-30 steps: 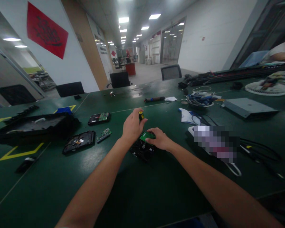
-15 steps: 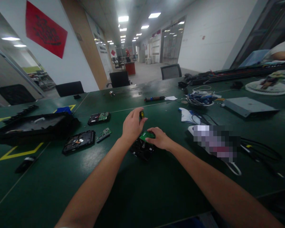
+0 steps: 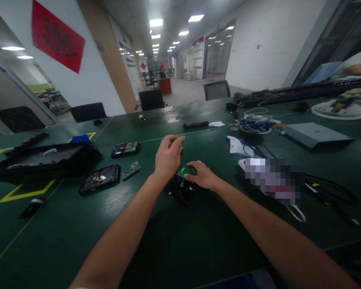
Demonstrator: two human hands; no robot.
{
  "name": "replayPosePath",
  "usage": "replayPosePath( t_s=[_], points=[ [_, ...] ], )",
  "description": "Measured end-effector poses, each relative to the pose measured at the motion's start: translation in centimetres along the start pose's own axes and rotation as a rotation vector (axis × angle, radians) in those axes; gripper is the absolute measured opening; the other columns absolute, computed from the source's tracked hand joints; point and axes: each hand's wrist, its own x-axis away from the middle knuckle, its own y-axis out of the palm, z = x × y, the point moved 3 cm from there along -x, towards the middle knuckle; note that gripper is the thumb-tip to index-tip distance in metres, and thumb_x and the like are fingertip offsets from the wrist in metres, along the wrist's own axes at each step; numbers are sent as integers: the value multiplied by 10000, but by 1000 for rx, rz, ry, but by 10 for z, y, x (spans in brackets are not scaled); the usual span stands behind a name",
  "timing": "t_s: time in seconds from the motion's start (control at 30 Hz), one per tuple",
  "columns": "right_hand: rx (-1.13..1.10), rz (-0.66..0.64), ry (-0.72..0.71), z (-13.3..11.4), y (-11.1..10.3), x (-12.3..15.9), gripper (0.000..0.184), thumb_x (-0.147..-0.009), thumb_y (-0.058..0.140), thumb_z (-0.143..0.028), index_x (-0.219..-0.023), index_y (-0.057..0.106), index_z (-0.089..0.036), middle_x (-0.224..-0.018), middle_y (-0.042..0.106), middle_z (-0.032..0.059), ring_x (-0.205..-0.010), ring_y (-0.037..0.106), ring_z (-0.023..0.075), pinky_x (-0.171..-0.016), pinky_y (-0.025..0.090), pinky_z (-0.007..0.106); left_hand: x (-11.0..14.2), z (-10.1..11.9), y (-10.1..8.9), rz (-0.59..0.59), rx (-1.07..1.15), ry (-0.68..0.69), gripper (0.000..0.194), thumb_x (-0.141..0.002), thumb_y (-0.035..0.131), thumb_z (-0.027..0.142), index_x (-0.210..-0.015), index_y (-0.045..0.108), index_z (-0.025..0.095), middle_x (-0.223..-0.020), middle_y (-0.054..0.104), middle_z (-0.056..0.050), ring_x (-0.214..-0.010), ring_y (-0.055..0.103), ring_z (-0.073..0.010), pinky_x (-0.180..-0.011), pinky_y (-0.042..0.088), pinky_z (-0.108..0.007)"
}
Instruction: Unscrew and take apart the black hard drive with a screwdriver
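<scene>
My left hand (image 3: 168,157) is closed round the yellow and black handle of a screwdriver (image 3: 181,144), above the far side of a hard drive (image 3: 180,192). The screwdriver's shaft and tip are hidden. That drive lies on the green table with its black underside up and a green circuit board (image 3: 186,171) on its far part. My right hand (image 3: 201,175) grips the drive's right side, fingers and thumb at the board's edge. To the left are a second hard drive (image 3: 101,179), a loose circuit board (image 3: 132,170) and a third drive (image 3: 124,149) with its board on.
A black tray-like case (image 3: 42,158) stands at the far left. To the right lie a blurred-out white-edged object (image 3: 269,180), black cables (image 3: 331,188), a bowl of wires (image 3: 254,123) and a grey metal box (image 3: 317,134). A person's arm (image 3: 359,70) shows at the far right.
My left hand has turned a little round the screwdriver handle, so its fingers now cover more of it. My right hand and the hard drive stay put.
</scene>
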Motion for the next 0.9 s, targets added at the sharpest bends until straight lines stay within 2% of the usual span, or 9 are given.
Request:
replayPosePath(
  t_s=[0.1, 0.2, 0.43, 0.6, 0.77, 0.9],
  points=[
    [-2, -1, -7, 1, 1, -1, 486, -899, 745, -402, -1343, 638, -235, -1353, 632, 123, -1250, 605, 302, -1073, 450, 472, 1, -1, 2, 6, 4, 12, 371, -1008, 524, 134, -1356, 618, 220, -1341, 667, -123, -1266, 629, -252, -1099, 528, -445],
    [-5, -7, -11, 1, 1, -1, 497, -897, 745, -406, -1350, 634, -236, -1358, 625, 126, -1249, 605, 302, -1067, 453, 463, 2, -4, 5, -2, 41, 3, 381, -993, 599, 168, -1370, 567, 217, -1420, 653, -145, -1342, 607, -275, -1147, 496, -494],
    [6, -15, 1, 0, -1, 0, 514, -903, 739, -404, -1369, 626, -220, -1369, 615, 137, -1275, 595, 317, -1071, 449, 470, 3, -6, 7, -2, 111, -108, 310, -983, 653, 232, -1259, 513, 212, -1300, 693, -149, -1180, 690, -274, -1030, 559, -474],
    [3, -24, 2, -2, -1, 1, 502, -913, 734, -403, -1366, 622, -219, -1368, 614, 133, -1272, 593, 301, -1077, 440, 459, 1, -1, 5, -48, 71, -84, 318, -1005, 575, 204, -1319, 525, 202, -1297, 681, -153, -1192, 669, -279, -1052, 540, -475],
    [-1, -12, 9, -3, -1, 1, 489, -905, 753, -398, -1345, 638, -222, -1349, 627, 126, -1263, 604, 292, -1078, 442, 449, 0, 3, 1, -15, -18, -46, 356, -1009, 489, 142, -1342, 604, 198, -1301, 653, -142, -1211, 636, -262, -1055, 534, -428],
    [-3, -5, 0, -3, -2, 1, 498, -897, 767, -387, -1347, 643, -212, -1345, 633, 132, -1269, 609, 301, -1073, 450, 448, 1, 2, 2, -34, -31, -64, 382, -1023, 493, 163, -1395, 576, 196, -1347, 653, -152, -1241, 636, -274, -1080, 520, -451]
  ],
)
